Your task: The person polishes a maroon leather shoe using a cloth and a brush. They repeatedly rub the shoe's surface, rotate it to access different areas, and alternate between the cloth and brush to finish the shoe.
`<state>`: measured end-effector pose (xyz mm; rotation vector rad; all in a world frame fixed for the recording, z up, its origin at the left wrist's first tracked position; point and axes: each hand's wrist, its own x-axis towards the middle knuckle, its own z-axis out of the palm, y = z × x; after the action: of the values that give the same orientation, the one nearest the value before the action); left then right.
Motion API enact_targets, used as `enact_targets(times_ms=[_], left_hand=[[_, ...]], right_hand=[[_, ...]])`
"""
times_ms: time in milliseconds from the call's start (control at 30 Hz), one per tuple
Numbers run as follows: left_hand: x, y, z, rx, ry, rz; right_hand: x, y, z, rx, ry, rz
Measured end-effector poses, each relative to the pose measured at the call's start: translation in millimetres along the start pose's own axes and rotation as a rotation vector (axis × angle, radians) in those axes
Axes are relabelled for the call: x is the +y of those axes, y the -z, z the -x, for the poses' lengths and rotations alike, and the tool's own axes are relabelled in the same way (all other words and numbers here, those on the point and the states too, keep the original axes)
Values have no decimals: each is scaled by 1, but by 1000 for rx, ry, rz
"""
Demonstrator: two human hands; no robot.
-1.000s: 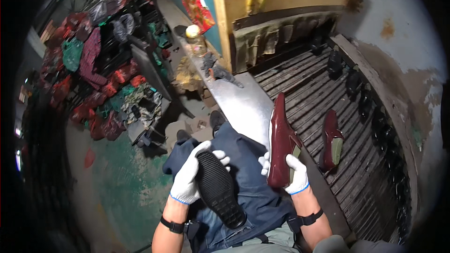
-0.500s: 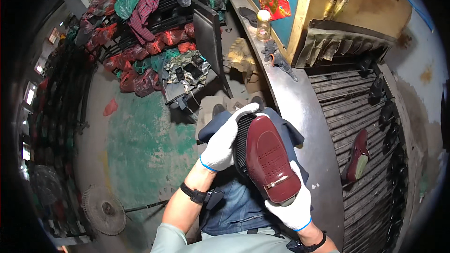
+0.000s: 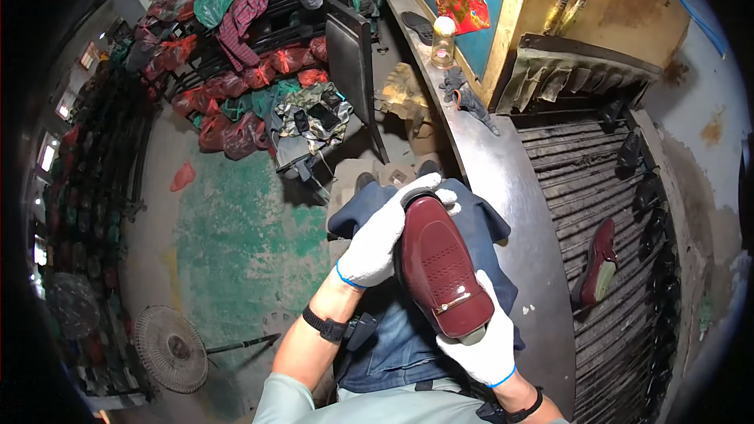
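Observation:
I hold a dark red loafer [image 3: 441, 255] over my lap, its glossy upper turned up and its toe pointing away from me. Rows of small holes and a metal bar mark the upper. Gloved in white, my left hand [image 3: 375, 245] wraps the left side and toe, with fingertips showing past the toe. At the heel end, my right hand [image 3: 483, 341], also in a white glove, grips the shoe from the right. Only a thin dark edge of the black sole shows along the left; the rest of the sole is hidden.
A metal ledge [image 3: 518, 251] runs along my right, with a jar [image 3: 443, 43] and dark gloves [image 3: 469, 100] farther up it. Beyond it, another red loafer [image 3: 599, 263] lies on a slatted rack [image 3: 565, 180]. A fan [image 3: 173, 349] stands lower left; bagged items [image 3: 212, 94] fill shelves behind.
The shoe has rolled so its upper faces me more squarely, and the ribbed black sole seen at its left is now mostly hidden. Both hands keep hold, shifting slightly left.

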<state>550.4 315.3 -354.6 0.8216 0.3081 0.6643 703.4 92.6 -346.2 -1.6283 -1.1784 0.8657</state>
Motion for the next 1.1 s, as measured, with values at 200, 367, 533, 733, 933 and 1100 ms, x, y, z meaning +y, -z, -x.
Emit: enact_targets(times_ms=[200, 367, 533, 733, 933, 1100], left_hand=[[-3, 2, 0, -30, -26, 8], [-4, 3, 1, -31, -41, -13], [-1, 4, 0, -11, -53, -105], [4, -6, -4, 130, -8, -204], [4, -1, -5, 169, 9, -123], [2, 8, -8, 161, 9, -105]], right_hand=[[1, -2, -1, 21, 0, 18], [2, -5, -3, 27, -9, 36], [11, -7, -7, 27, -27, -5], [10, -14, -14, 31, -32, 6], [14, -21, -23, 46, 7, 11], [16, -24, -28, 32, -10, -9]])
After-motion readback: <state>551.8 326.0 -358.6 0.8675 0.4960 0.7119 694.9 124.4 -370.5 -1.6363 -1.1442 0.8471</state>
